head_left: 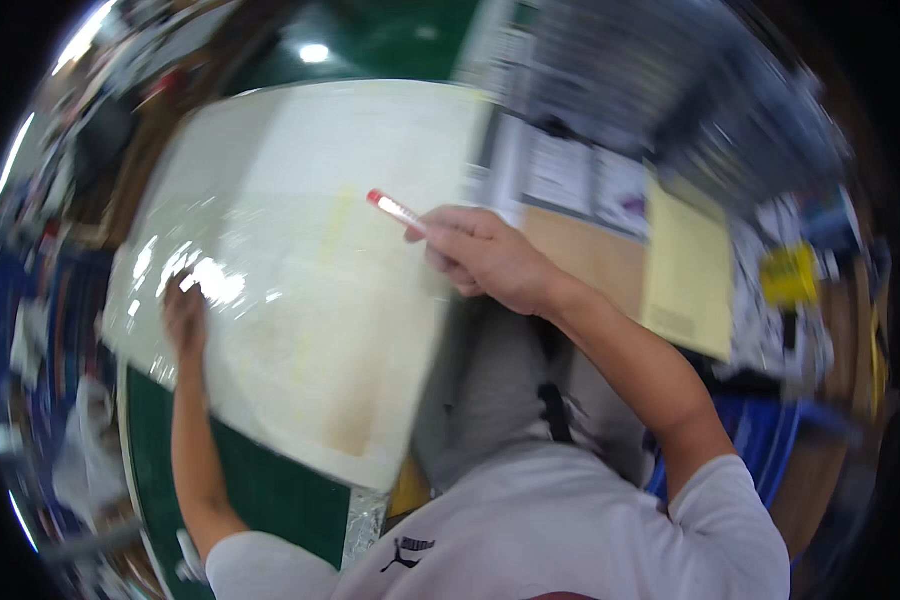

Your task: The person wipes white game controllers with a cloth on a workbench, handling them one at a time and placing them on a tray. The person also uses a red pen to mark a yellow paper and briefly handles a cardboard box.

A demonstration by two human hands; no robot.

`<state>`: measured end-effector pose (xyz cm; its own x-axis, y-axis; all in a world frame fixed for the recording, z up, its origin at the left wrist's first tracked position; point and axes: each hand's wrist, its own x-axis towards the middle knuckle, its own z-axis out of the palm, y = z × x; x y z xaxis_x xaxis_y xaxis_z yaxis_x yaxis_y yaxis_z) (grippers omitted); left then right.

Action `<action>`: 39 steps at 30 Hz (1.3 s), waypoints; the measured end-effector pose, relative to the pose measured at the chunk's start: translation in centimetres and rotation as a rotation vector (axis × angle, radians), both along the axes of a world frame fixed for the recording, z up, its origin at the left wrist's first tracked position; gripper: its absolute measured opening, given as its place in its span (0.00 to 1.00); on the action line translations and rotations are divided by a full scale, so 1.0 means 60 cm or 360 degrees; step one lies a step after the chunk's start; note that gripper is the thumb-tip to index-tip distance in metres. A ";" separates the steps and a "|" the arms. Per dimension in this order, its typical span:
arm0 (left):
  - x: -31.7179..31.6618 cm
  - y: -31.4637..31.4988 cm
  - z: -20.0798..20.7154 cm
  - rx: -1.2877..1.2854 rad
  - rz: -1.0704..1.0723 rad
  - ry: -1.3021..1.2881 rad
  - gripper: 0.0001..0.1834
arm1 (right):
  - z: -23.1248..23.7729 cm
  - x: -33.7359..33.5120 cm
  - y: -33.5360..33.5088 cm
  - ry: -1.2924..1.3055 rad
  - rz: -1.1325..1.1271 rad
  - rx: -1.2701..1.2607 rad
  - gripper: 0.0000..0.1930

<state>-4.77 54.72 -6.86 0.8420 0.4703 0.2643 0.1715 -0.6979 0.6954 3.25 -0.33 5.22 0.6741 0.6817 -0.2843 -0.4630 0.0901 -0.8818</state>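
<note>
My right hand (490, 260) is closed around a slim pen (398, 209) with a red end and a pale red-and-white barrel. It is raised over the right edge of a large cream sheet (290, 380), and the pen slants up and to the left. At the sheet's left side is my left hand (184, 315), beside a shiny patch that looks like clear plastic film (215, 280). Blur and glare hide whether its fingers grip the film. Faint yellow strips run across the sheet.
The sheet lies on a green tabletop (270, 445). To the right are a yellow paper sheet (685, 275), printed papers (558, 170), grey plastic crates (740, 120) and a bright yellow object (788, 275). A clear plastic bag (90, 455) hangs at the left.
</note>
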 end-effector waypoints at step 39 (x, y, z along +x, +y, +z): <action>-0.602 -0.186 0.188 0.1036 0.0927 0.1228 0.44 | -0.145 0.288 -0.360 -0.2437 -0.0065 -0.1802 0.15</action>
<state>-40.86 43.54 4.41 0.5858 0.8029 0.1101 0.8050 -0.5607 -0.1940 20.52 -21.95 -3.48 0.7529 0.6093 0.2489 0.6482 -0.7521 -0.1195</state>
